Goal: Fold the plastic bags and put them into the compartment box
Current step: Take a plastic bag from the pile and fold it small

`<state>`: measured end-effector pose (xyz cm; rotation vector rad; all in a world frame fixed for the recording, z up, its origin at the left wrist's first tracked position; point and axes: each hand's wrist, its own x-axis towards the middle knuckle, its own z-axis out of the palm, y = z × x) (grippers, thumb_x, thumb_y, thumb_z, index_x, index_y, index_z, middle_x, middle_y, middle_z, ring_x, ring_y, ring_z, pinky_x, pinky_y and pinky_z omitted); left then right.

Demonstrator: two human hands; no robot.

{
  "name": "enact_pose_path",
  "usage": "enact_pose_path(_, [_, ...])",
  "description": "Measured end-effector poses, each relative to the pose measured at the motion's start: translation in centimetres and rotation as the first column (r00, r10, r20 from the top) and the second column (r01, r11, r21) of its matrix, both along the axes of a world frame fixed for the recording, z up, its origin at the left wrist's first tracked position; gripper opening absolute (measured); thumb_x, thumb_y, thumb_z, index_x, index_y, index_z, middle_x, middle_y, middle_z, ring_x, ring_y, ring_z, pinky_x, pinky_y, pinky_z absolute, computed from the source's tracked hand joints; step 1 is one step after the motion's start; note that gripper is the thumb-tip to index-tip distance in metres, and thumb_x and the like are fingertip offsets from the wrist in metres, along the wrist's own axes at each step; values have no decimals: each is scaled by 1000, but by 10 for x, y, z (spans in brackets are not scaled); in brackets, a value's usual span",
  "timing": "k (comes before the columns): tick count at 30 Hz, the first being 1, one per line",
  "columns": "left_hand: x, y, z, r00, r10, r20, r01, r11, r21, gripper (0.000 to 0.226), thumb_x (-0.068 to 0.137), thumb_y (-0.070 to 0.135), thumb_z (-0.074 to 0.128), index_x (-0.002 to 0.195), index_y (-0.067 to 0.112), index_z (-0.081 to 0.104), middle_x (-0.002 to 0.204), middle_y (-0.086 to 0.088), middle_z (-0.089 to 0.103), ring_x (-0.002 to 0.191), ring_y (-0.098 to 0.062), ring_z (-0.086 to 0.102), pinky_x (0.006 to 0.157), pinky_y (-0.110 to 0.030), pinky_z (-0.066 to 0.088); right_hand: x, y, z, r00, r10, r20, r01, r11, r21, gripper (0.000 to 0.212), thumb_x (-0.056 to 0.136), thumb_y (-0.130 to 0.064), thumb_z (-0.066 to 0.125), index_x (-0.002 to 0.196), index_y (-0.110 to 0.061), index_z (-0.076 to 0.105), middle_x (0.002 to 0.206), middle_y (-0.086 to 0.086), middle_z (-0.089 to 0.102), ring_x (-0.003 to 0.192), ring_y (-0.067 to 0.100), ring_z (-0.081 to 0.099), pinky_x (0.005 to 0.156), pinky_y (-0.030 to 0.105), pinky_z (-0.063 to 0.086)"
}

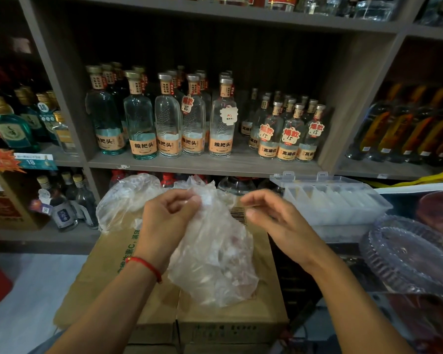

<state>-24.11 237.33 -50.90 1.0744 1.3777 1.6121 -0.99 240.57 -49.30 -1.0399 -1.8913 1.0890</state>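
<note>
A shop's dark shelving (202, 164) fills the background, its middle shelf lined with clear liquor bottles (168, 118) bearing orange labels and handwritten price tags, with smaller bottles (289, 134) grouped to the right. Below the shelf, brown cardboard cartons (108, 264) stand side by side and serve as the work surface.

Above the cartons, the left hand (168, 215), with a red string bracelet (145, 267) at the wrist, pinches the top of a crumpled clear plastic bag (215, 254) between thumb and curled fingers; its grip is clenched on the film. The bag hangs from that pinch with its long axis running roughly up and down, the gathered end pointing up toward the shelf and the loose, wrinkled body pointing down toward the person, its lower edge draped on the carton top. The right hand (269, 213) is just beside the bag's upper right edge, fingers loosely bent and thumb forward; whether its grip actually holds any film cannot be told.

A second clear bag (124, 198) billows behind the left hand, resting on the far left part of the cartons.

To the right, on a raised tabletop, sits the clear compartment box (368, 210) with its lid (315, 178) tipped open at the back. Its long axis runs left to right, and pale folded bags (325, 198) show in its row of compartments. Nearer the person lies a clear ribbed plastic tray (409, 254).
</note>
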Motion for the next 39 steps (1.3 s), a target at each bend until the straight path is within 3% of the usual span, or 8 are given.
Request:
enact_pose_path(5, [-9,1,2,989,63,133,-58,997,-40,14,92,13,75,103,4,74,81,-5,78,72,-7,72,66,-15,57,-8,-6,-10,964,110,244,-110,994,-12,34,92,-49,74,123,-44,62,136,-26,55,128,-8,50,103,30,51])
enact_pose_path(9, [-19,3,1,977,62,202,-46,996,-81,13,95,16,73,100,4,75,87,-10,72,77,-16,66,70,-25,58,-13,-3,-11,982,-23,185,4,995,100,10,103,-26,65,106,-24,75,122,-19,67,110,-3,64,93,20,52])
enact_pose_path(15, [-48,10,-10,951,167,262,-122,976,-181,14,96,19,69,85,15,75,75,1,74,75,-15,66,66,-29,51,5,1,-6,993,-18,121,27,997,-75,27,105,-8,56,88,-14,77,99,-7,79,92,12,74,77,34,60])
enact_pose_path(22, [-59,13,-13,912,198,358,-127,969,-213,9,99,12,64,96,8,72,81,-5,72,66,-10,64,59,-23,50,14,0,0,993,88,-76,-103,971,-215,39,97,-41,63,77,-8,68,81,10,68,82,27,72,61,34,53])
enact_pose_path(27, [-64,10,-13,882,176,437,-98,976,-195,11,99,10,63,107,5,69,90,-8,68,76,-15,65,66,-24,52,18,0,-2,991,34,-126,-62,973,-223,17,100,-21,68,86,-11,72,82,7,73,79,29,75,61,31,56])
enact_pose_path(32, [-61,3,-11,937,128,325,-97,989,-111,18,101,17,64,84,13,65,70,-4,55,60,-13,51,57,-25,49,17,2,-5,988,-75,-136,57,990,-128,9,90,-13,75,97,-7,77,75,15,75,64,21,71,63,26,58])
enact_pose_path(36, [-61,3,-9,915,219,338,-202,976,-83,7,100,16,65,95,13,70,95,-12,55,82,-24,50,69,-35,44,16,4,-5,977,-94,-190,72,990,-119,21,87,0,77,107,-8,77,86,13,77,77,24,75,70,25,60])
enact_pose_path(39, [-61,4,-8,899,278,338,-262,961,-93,8,99,15,66,95,14,74,92,-10,63,74,-18,58,63,-28,49,17,4,-3,973,-107,-203,84,990,-115,27,86,0,79,111,-11,76,94,10,77,81,23,76,75,26,62])
